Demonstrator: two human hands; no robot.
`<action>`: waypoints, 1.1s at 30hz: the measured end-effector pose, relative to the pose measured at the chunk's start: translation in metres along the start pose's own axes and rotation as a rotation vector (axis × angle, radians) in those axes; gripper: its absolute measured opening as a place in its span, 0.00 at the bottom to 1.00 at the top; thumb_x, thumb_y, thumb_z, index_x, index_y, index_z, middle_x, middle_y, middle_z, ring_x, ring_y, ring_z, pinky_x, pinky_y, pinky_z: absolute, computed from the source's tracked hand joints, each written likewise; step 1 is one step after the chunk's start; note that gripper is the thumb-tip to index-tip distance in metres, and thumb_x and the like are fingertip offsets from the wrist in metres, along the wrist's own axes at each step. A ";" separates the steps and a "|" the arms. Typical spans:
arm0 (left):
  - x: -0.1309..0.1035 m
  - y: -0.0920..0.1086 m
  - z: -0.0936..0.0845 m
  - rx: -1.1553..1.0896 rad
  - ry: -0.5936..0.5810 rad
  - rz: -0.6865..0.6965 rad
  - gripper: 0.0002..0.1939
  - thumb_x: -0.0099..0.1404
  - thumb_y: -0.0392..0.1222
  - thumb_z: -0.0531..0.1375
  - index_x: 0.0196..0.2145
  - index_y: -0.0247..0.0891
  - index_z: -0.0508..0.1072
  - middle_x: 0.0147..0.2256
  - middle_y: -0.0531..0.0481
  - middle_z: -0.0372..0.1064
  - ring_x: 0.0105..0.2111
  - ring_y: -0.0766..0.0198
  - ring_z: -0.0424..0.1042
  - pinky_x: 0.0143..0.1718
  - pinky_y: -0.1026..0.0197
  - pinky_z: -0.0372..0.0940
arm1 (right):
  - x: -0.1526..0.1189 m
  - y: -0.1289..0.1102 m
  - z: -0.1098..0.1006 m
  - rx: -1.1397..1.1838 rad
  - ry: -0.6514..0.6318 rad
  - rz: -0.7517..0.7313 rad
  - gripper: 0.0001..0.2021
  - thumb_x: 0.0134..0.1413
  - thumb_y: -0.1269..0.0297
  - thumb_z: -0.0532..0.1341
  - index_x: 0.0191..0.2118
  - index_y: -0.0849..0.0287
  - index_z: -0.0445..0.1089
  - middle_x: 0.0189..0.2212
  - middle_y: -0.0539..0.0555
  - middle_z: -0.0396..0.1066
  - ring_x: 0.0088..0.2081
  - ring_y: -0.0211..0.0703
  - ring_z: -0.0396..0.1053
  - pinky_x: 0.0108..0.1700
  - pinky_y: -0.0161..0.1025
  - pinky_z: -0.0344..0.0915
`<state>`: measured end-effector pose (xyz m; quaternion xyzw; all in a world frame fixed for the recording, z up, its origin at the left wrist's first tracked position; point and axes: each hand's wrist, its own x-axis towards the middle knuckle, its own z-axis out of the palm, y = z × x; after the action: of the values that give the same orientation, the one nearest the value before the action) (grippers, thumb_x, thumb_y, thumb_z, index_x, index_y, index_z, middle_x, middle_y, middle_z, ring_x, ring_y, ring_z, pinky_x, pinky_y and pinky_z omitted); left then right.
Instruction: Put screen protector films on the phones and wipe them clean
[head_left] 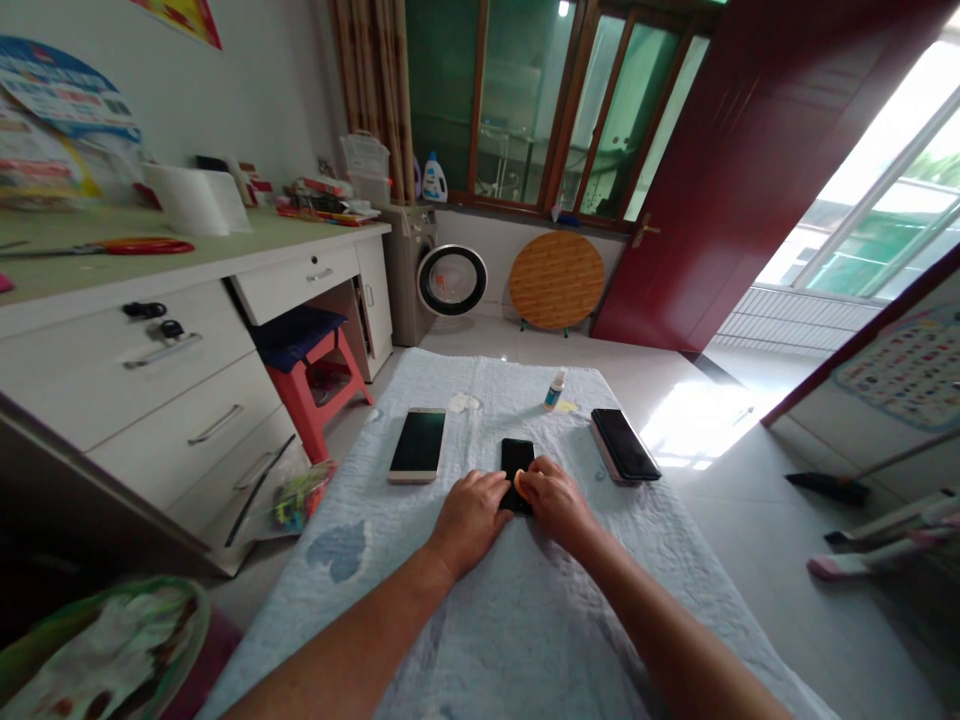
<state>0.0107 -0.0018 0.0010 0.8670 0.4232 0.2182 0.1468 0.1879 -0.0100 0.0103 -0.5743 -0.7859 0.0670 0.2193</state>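
A small black phone (pixel 517 455) lies on the pale blue cloth, screen up, between my hands. My left hand (pixel 471 512) holds it along its left side and near edge, thumb and fingers on its rim. Pinched in my right hand (pixel 556 500) is a small orange pad (pixel 519 483), pressed against the screen; the fingers cover much of it. Left of my hands lies a gold phone (pixel 418 445) with a dark screen. To the right, a dark-screened phone (pixel 625 444) rests on a pinkish, thicker layer. A little spray bottle (pixel 555 390) stands upright beyond the black phone.
The cloth (pixel 360 620) covers the work surface. A white desk (pixel 172 400) with drawers runs along the left, a red stool (pixel 319 375) beside it. Lower left stands a lined bin (pixel 112 650). A washing machine (pixel 412 270) with its door open is at the back.
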 end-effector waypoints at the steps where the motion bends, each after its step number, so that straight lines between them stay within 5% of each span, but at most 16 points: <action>1: 0.000 0.000 0.000 -0.001 -0.001 -0.004 0.19 0.63 0.39 0.61 0.53 0.39 0.71 0.54 0.45 0.69 0.51 0.52 0.67 0.54 0.49 0.61 | -0.006 -0.004 -0.002 0.020 -0.009 -0.003 0.16 0.65 0.65 0.52 0.29 0.57 0.73 0.31 0.51 0.65 0.32 0.37 0.62 0.36 0.34 0.56; 8: 0.000 0.002 -0.003 0.019 -0.032 -0.027 0.19 0.63 0.40 0.62 0.52 0.36 0.73 0.55 0.44 0.68 0.53 0.52 0.66 0.56 0.51 0.61 | -0.022 -0.010 -0.013 0.164 -0.067 -0.032 0.12 0.61 0.70 0.55 0.28 0.59 0.72 0.34 0.51 0.63 0.32 0.34 0.62 0.35 0.32 0.55; 22: 0.002 0.001 -0.003 0.056 -0.053 0.005 0.18 0.63 0.40 0.62 0.51 0.39 0.73 0.54 0.46 0.69 0.51 0.53 0.66 0.54 0.52 0.61 | 0.051 0.026 -0.002 -0.054 -0.028 0.213 0.13 0.60 0.70 0.54 0.33 0.59 0.76 0.35 0.52 0.65 0.34 0.35 0.63 0.37 0.30 0.55; 33: 0.004 0.005 -0.011 0.060 -0.088 -0.012 0.15 0.64 0.41 0.61 0.49 0.41 0.74 0.53 0.49 0.70 0.46 0.54 0.67 0.50 0.53 0.62 | 0.083 0.005 0.015 -0.180 -0.085 0.241 0.14 0.62 0.67 0.52 0.36 0.60 0.76 0.38 0.56 0.69 0.34 0.38 0.65 0.36 0.34 0.55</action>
<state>0.0108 -0.0011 0.0133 0.8772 0.4278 0.1665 0.1406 0.1659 0.0714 0.0167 -0.6784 -0.7227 0.0462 0.1236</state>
